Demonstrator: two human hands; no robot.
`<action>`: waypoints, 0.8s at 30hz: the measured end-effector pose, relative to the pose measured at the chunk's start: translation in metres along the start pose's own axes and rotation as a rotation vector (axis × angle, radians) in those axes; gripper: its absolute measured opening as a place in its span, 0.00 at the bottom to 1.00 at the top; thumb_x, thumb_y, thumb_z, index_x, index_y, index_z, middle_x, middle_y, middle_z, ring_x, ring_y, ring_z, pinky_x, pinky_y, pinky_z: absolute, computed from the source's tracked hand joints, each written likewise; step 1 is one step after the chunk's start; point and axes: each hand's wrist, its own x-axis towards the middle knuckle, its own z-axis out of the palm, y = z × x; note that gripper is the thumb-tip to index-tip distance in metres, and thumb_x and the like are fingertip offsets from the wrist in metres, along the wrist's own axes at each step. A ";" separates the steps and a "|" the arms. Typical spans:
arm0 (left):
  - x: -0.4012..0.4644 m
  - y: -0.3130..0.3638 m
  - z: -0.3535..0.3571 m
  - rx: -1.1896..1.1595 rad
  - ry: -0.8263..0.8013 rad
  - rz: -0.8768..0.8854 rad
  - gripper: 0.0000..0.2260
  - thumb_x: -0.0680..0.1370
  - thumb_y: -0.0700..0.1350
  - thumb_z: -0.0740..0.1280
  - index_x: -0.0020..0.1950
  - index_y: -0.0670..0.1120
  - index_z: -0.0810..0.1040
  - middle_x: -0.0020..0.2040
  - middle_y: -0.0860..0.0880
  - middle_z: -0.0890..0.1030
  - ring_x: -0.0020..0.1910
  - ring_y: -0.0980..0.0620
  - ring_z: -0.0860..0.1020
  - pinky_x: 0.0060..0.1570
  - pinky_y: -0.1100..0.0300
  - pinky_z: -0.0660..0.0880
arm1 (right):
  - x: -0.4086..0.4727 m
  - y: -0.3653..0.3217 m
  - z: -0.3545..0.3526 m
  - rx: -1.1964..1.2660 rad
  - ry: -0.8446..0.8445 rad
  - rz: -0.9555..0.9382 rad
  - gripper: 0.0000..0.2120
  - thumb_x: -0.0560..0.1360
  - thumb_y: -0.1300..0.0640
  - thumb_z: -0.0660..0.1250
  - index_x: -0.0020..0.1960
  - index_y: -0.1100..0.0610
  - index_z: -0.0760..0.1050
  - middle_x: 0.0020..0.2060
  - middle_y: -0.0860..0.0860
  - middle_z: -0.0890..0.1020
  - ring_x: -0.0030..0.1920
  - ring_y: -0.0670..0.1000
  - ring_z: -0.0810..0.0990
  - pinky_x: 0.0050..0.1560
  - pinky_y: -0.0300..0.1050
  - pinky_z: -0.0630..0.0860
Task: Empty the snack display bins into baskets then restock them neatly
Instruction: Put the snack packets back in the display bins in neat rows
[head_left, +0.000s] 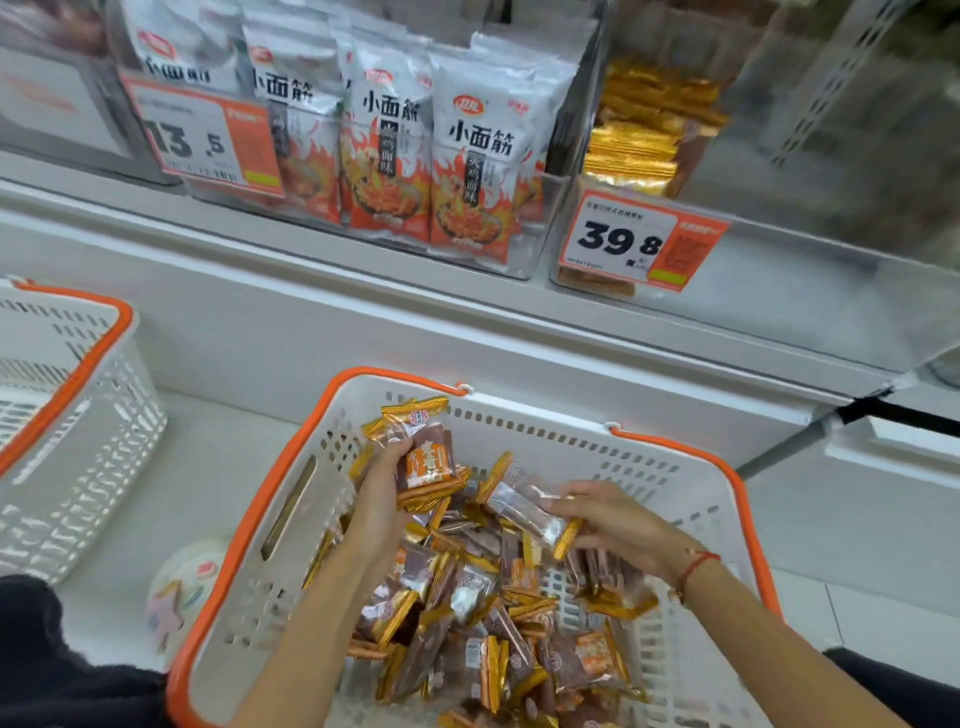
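Down at the near end, both hands are inside the white basket with the orange rim, which is heaped with small gold-edged snack packets; the left hand is closed around a little upright stack of packets near the basket's left wall, and the right hand is pinching a silvery-clear packet over the middle of the heap; looks to me like the restock phase, gathering packets into a squared-up stack before lifting them; tip for doing it well, I'd say: turn every packet the same way, printed face out, tap the gold edges level against the palm, and don't grab more than the left hand can keep flat, since these slippery wrappers will probably fan out; a second basket sits well apart at the left and shows nothing in it from this angle; up on the shelf, the clear bin behind the 39.8 price tag has a few gold packets standing at its back and bare floor in front, so fill back to front in rows; the bin of white-and-red bags beside it looks full already.
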 end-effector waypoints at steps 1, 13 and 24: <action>-0.002 0.000 0.007 0.022 -0.016 0.001 0.12 0.83 0.48 0.58 0.57 0.46 0.78 0.48 0.44 0.84 0.44 0.49 0.81 0.45 0.55 0.76 | -0.013 -0.016 -0.009 0.018 -0.018 -0.050 0.13 0.75 0.58 0.70 0.56 0.63 0.79 0.55 0.59 0.83 0.55 0.56 0.82 0.51 0.46 0.81; -0.047 0.036 0.088 0.027 -0.198 0.047 0.15 0.84 0.47 0.55 0.56 0.48 0.81 0.49 0.50 0.85 0.52 0.52 0.81 0.53 0.53 0.76 | -0.085 -0.082 0.042 -0.804 0.398 -0.878 0.20 0.75 0.39 0.65 0.66 0.32 0.69 0.72 0.37 0.63 0.70 0.37 0.61 0.66 0.36 0.61; -0.045 0.045 0.078 0.153 -0.219 0.071 0.22 0.77 0.57 0.63 0.67 0.48 0.74 0.61 0.44 0.81 0.61 0.46 0.78 0.64 0.46 0.71 | -0.100 -0.111 0.002 -0.029 0.199 -0.578 0.17 0.69 0.65 0.75 0.55 0.53 0.80 0.46 0.50 0.86 0.48 0.51 0.84 0.44 0.40 0.80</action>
